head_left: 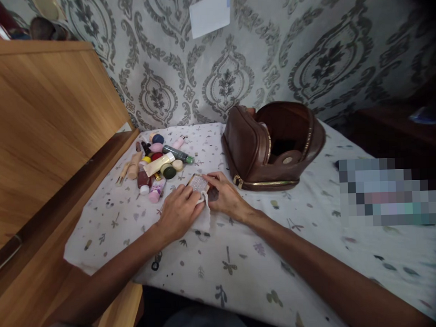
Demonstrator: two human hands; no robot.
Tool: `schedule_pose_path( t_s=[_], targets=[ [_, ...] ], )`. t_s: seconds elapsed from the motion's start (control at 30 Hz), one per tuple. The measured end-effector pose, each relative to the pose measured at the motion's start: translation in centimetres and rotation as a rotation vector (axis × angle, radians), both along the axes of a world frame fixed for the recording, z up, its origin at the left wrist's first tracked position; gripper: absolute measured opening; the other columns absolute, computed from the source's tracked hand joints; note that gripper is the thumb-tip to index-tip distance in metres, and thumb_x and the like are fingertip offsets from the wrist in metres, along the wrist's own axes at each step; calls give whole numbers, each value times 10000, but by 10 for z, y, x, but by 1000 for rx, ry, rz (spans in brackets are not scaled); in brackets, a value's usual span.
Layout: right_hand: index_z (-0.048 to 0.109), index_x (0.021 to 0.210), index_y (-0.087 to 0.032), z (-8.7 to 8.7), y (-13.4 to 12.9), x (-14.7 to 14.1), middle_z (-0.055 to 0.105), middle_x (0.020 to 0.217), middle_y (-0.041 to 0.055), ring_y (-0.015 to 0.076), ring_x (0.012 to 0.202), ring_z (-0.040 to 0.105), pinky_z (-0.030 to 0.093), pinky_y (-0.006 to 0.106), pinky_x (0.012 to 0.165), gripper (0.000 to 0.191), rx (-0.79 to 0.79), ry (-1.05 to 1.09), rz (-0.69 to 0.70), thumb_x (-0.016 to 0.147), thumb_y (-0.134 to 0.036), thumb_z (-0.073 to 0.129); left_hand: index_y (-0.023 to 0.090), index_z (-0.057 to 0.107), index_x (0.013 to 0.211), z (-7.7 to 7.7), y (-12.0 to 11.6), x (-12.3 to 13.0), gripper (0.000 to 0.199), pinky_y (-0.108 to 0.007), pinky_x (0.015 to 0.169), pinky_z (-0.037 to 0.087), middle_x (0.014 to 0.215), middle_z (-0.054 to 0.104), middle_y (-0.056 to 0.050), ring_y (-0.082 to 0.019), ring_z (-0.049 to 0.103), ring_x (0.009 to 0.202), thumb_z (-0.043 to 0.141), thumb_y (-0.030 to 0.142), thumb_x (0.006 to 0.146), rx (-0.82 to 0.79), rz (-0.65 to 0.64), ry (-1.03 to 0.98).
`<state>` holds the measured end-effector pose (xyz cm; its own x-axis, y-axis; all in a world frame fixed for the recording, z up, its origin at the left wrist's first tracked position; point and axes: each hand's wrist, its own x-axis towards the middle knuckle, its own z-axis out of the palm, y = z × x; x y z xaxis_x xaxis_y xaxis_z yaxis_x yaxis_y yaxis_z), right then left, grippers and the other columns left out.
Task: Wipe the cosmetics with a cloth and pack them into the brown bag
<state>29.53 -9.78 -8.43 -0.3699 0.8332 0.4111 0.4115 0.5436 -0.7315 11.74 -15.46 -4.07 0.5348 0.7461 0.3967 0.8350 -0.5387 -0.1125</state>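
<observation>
A small glittery compact [198, 184] with a gold-coloured edge is between my two hands, near the middle of the view. My left hand [180, 210] has its fingers closed on a white cloth [203, 220], pressed against the compact's near side. Fingers of my right hand [224, 195] grip the compact from the right. Just beyond my left hand lies a pile of cosmetics, with a cream tube [159, 164], a green-capped tube [178, 154], a pink-capped tube [156, 190] and a dark red bottle [144, 178]. A brown bag [253, 143] stands unzipped beyond my right hand.
The patterned white tablecloth [243, 258] covers the table up to the wallpapered wall. A wooden panel [48, 112] rises at the left. Something pixelated [387, 193] lies at the right. A white paper [210, 15] is on the wall.
</observation>
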Motion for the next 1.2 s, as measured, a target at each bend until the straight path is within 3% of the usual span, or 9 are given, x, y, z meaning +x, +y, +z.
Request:
schedule_pose_path(
  t_s=[0.13,0.33,0.47,0.57,0.67,0.83,1.0,1.1,1.2],
  targets=[
    [592,1334,-216,1,0,1,528,1163,97,292,1123,572,494,443,1011,727,8,-5,19,622,-102,682,195,582,859,-5,-3,0,178,-366,716,452,862,579,-69,-247,540,874,492,286,983,18,-63,-9],
    [628,1275,-229,1,1,2,556,1101,72,251,1027,607,521,441,978,628,-12,64,4,665,-259,777,201,584,881,-10,1,-16,135,-349,674,444,868,584,-65,-235,555,832,493,249,968,29,-38,-10],
    [621,1274,-250,-4,3,2,534,1150,71,247,1080,602,522,457,1000,609,-79,231,53,689,-308,782,196,580,920,-12,4,-30,145,-344,696,450,899,595,-65,-233,569,847,453,241,975,-10,32,-86],
    [624,1259,-261,-5,4,3,496,1220,69,239,1126,599,524,447,1013,610,-173,369,149,674,-291,795,191,569,961,-14,7,-40,164,-342,733,448,943,595,-70,-231,568,878,407,218,971,-121,106,-277],
    [631,1249,-263,-4,1,2,469,1270,78,238,1198,570,525,412,1019,611,-213,434,253,666,-286,813,196,551,860,-17,14,-48,166,-331,741,428,863,586,-42,-207,549,823,400,182,928,-295,127,-534],
    [589,1311,-265,2,-9,0,429,1403,115,250,1329,483,521,376,1017,619,-123,309,333,721,-209,767,190,522,700,-17,30,-51,230,-277,637,405,672,571,9,-158,529,660,412,219,900,-447,97,-721],
    [567,1346,-274,8,-15,1,434,1469,116,265,1359,463,511,410,1027,605,6,168,335,771,-156,711,164,649,928,-14,41,-43,244,-290,755,477,897,704,-44,-196,623,843,460,318,907,-574,31,-915],
    [538,1386,-311,8,-17,0,379,1534,93,276,1405,408,483,429,1056,634,14,179,342,793,-145,690,154,666,1088,-16,45,-36,340,-307,827,498,1023,725,-79,-228,655,939,635,385,841,-829,-61,-1293],
    [416,1470,-361,7,-19,-4,312,1578,83,281,1384,432,524,423,1004,783,-146,326,316,775,-197,736,152,675,1118,-19,49,-31,499,-342,873,506,1088,723,-97,-247,672,959,799,419,715,-970,-88,-1625]
  ],
)
